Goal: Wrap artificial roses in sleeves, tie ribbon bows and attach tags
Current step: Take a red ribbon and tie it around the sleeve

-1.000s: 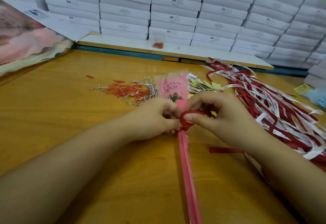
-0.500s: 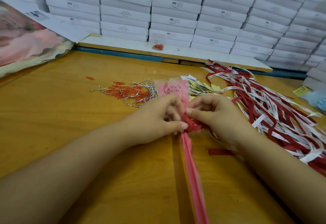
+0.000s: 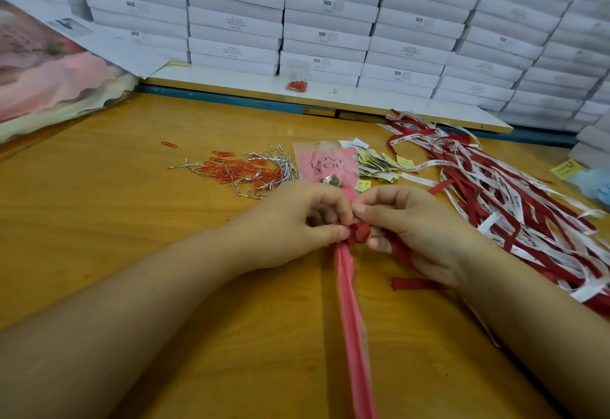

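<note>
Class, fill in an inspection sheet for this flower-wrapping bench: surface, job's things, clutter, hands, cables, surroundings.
Surface: wooden table, yellow-brown.
Job's things: sleeved rose lies on the table, head away from the person; red ribbon looped at its neck; tags heaped right of its head; ribbon pile, red and white, on the right.
Clutter: paper clips, red, mixed with silver twist ties, left of the sleeve.
Hands: left hand and right hand both pinch the red ribbon.
Cables: nothing seen.
Surroundings: white boxes stacked behind; pink sheets piled far left.
</note>
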Demonstrator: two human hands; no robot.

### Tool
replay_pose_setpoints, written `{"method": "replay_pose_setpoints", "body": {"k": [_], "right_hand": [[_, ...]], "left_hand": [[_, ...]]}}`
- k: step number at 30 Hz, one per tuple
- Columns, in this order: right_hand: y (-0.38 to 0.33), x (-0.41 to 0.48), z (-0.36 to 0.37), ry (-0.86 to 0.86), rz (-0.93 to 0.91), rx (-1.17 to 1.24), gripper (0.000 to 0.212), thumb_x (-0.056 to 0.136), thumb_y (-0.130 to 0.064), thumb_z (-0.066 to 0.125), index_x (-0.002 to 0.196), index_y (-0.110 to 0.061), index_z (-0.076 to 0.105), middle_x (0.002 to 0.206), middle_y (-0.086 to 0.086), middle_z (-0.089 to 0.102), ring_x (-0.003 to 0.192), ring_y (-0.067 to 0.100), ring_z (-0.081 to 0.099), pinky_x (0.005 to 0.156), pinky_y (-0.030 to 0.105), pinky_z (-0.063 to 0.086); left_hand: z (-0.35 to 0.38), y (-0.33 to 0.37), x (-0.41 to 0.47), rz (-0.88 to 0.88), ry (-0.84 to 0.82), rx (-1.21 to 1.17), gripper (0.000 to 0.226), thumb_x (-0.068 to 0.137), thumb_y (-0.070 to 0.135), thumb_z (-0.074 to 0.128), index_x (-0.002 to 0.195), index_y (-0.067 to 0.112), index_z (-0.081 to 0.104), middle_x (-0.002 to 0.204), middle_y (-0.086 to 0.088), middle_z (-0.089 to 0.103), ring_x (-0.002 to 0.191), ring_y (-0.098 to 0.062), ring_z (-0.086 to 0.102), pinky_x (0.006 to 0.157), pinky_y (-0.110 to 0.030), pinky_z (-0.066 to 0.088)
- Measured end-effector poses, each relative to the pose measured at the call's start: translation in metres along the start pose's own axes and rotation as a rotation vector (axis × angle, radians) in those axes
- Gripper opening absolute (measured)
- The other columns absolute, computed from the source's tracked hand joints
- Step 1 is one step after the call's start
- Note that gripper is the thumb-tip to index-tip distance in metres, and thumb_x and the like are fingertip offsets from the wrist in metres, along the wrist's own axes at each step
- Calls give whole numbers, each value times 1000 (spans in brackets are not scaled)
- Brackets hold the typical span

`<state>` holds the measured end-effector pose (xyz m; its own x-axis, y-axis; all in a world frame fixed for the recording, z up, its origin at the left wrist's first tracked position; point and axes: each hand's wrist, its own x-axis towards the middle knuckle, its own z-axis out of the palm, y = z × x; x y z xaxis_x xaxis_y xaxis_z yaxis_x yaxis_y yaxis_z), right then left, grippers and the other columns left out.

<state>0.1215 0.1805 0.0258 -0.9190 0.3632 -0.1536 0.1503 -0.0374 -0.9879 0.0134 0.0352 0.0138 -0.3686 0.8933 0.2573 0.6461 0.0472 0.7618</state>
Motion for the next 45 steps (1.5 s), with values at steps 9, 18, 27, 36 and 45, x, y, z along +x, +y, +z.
{"method": "replay_pose_setpoints", "body": {"k": [9,18,27,36,45], "right_hand": [[-3,-9,-4,26,-352,-713,6,84,-22,69,81,-22,74,77,-7,71,70,12,63,62,22,50],[-6,-17,-5,-25,-875,-965,11,85,-18,64,83,-13,74,94,-8,67,87,3,60,70,25,49],[-2,-12,-4,-94,-852,-939,11,81,-15,68,87,-10,76,87,-6,70,82,6,65,73,29,53],[5,-10,3,-57,-868,-1021,12,80,-9,73,92,-13,75,87,-8,71,81,1,65,72,18,53],[5,-14,6,13,-718,-930,16,76,-8,78,80,-13,64,74,-5,67,71,6,64,66,22,54]], "left_hand": [[-2,0,0,-113,130,-142,8,90,14,61,84,19,60,71,8,70,66,0,63,73,-22,50],[1,0,1,-184,166,-186,13,89,14,64,79,22,62,79,1,68,73,-11,64,66,-21,50],[2,2,1,-228,157,-261,14,88,11,65,77,19,61,69,4,63,52,1,54,49,-11,41],[5,0,0,-276,135,-259,11,89,6,60,83,15,60,72,-1,63,47,-1,50,45,-12,39],[6,3,1,-269,128,-252,2,90,5,61,88,7,61,70,-2,60,40,4,45,43,-7,33]]}}
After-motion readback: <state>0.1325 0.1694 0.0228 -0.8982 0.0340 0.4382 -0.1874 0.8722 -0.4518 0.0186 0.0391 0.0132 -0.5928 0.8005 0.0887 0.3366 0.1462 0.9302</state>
